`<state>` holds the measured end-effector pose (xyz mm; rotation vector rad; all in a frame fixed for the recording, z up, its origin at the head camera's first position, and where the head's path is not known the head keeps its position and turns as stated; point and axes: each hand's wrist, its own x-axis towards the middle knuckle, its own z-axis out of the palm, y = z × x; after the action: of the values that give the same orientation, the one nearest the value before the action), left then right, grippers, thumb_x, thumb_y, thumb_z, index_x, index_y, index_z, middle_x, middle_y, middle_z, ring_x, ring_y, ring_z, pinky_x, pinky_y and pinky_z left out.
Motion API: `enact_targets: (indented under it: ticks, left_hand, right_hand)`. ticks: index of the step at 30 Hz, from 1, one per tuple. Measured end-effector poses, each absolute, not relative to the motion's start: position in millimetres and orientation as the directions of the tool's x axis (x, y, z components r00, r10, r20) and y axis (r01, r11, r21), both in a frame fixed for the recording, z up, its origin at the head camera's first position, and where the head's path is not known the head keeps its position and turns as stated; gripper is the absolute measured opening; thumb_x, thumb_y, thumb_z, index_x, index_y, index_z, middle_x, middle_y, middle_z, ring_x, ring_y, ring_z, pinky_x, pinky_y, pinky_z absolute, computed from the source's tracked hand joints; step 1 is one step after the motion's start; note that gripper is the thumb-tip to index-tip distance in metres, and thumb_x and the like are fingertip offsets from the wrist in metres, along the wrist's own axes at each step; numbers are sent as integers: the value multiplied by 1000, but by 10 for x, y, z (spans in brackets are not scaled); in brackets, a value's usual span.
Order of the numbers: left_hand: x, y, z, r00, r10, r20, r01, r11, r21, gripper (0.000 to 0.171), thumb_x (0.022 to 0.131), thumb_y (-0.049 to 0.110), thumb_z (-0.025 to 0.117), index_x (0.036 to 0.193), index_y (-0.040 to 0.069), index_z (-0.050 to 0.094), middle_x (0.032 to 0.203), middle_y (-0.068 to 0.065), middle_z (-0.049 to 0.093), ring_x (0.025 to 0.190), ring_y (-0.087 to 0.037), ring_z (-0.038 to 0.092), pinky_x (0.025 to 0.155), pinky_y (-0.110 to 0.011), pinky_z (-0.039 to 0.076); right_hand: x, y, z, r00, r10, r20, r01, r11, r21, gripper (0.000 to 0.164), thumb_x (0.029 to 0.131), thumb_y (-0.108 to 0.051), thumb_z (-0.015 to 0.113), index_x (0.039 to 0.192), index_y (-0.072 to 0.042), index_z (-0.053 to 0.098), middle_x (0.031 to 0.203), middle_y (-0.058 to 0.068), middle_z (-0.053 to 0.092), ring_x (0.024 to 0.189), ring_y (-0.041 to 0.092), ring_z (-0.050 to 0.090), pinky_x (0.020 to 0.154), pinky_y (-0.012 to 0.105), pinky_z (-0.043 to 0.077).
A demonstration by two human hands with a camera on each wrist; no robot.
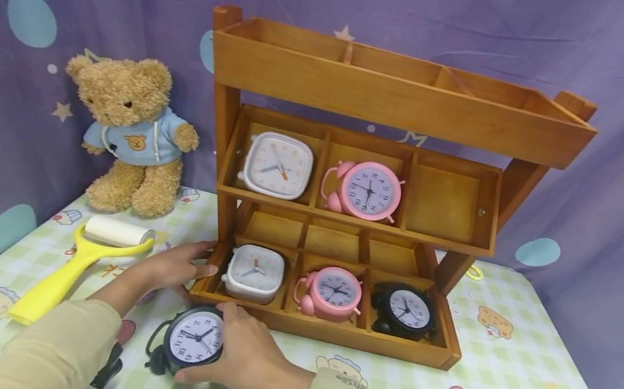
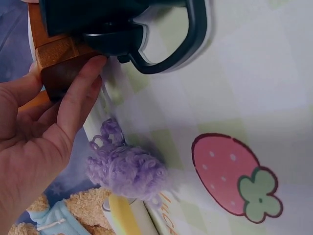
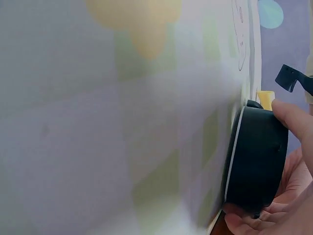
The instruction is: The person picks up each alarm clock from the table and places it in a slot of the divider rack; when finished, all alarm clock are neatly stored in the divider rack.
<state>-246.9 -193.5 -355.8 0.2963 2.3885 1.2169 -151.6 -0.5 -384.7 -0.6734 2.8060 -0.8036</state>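
Observation:
My right hand (image 1: 254,353) holds a black twin-bell alarm clock (image 1: 195,338) in front of the shelf, thumb at its lower edge and fingers at the upper edge. Its dial faces up, turned sideways; the right wrist view shows the dark casing (image 3: 257,156) close to the tablecloth. With my left hand (image 1: 176,266) I grip the lower left corner of a wooden shelf rack (image 1: 355,341); thumb and fingers lie around that wooden corner (image 2: 61,61) in the left wrist view. The bottom row holds a white clock (image 1: 254,272), a pink clock (image 1: 332,293) and another black clock (image 1: 405,311).
The middle tier holds a white clock (image 1: 277,165) and a pink clock (image 1: 371,191). A teddy bear (image 1: 132,137) sits at the back left. A yellow-handled lint roller (image 1: 64,277) lies left of my left arm. A purple fuzzy thing (image 2: 129,169) lies beside my left hand.

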Motion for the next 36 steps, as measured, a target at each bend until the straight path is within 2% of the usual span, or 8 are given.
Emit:
enact_targets:
  ticks: [9, 20, 24, 29, 36]
  left_hand:
    - [-2468, -1926, -3559, -884, 375, -279, 3, 602, 799, 66, 106, 8, 51, 155, -14, 13, 155, -43, 20, 136, -59, 36, 71, -47, 64]
    - [-2477, -1934, -3562, -878, 383, -288, -18, 573, 819, 65, 106, 6, 49, 155, -15, 11, 156, -43, 15, 138, -60, 30, 75, -50, 63]
    - [-2477, -1934, -3568, -877, 384, -288, -24, 563, 826, 65, 106, 5, 48, 155, -16, 11, 156, -44, 14, 138, -61, 28, 75, -49, 64]
    - [-2476, -1937, -3579, -878, 390, -278, -14, 561, 828, 65, 106, 5, 48, 154, -16, 10, 155, -45, 16, 136, -60, 33, 72, -47, 64]
    - [-2483, -1935, -3573, -876, 381, -295, -39, 554, 832, 66, 106, 6, 49, 155, -15, 10, 156, -43, 14, 138, -60, 31, 74, -47, 64]
  right_hand:
    - [-1506, 47, -3806, -883, -469, -5, -383, 726, -571, 94, 65, -63, 90, 137, -14, 53, 123, -4, 63, 106, 10, 60, 87, 24, 52]
    - [-1544, 187, -3659, -854, -516, 65, -455, 681, -574, 91, 62, -56, 94, 134, -14, 58, 117, -8, 65, 105, 7, 59, 90, 23, 51]
    - [-1565, 263, -3598, -837, -542, 80, -483, 660, -575, 89, 64, -53, 94, 135, -13, 58, 120, -8, 64, 106, 6, 59, 92, 23, 51]
    - [-1590, 347, -3526, -821, -560, 115, -511, 628, -587, 89, 65, -48, 95, 136, -10, 57, 124, -6, 64, 109, 6, 58, 96, 24, 50]
    - [-1625, 473, -3401, -838, -533, 114, -485, 635, -602, 94, 65, -46, 95, 142, -12, 54, 132, -3, 62, 118, 9, 56, 103, 32, 48]
